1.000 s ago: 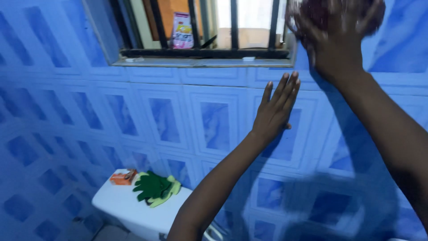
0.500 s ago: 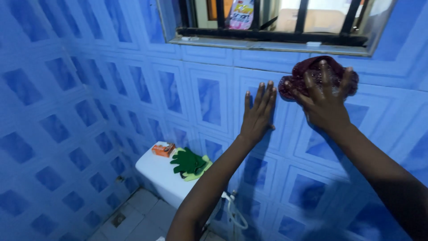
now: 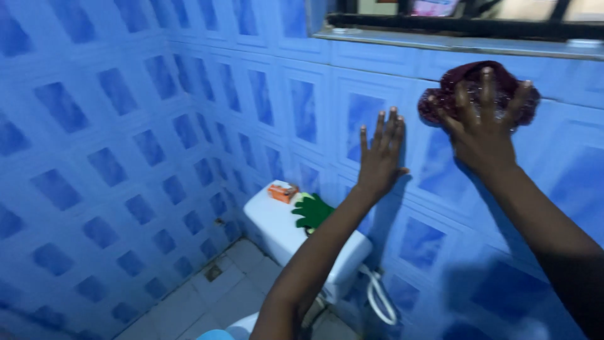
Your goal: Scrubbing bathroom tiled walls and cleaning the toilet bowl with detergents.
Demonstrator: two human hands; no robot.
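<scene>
My right hand (image 3: 481, 129) presses a dark maroon scrubbing cloth (image 3: 469, 79) flat against the blue tiled wall (image 3: 302, 107), just below the window sill (image 3: 453, 41). Its fingers are spread over the cloth. My left hand (image 3: 379, 154) lies flat on the wall to the left of the cloth, fingers together and pointing up, holding nothing.
A white toilet cistern (image 3: 283, 230) stands below against the wall, with an orange box (image 3: 282, 191) and green gloves (image 3: 313, 211) on its lid. A white hose (image 3: 377, 296) hangs beside it. A barred window (image 3: 465, 22) runs along the top. Pale floor tiles (image 3: 220, 296) lie lower left.
My right hand with the cloth came down from beside the window to the tiles under the sill. My view swung left and down, so the window slid toward the top edge.
</scene>
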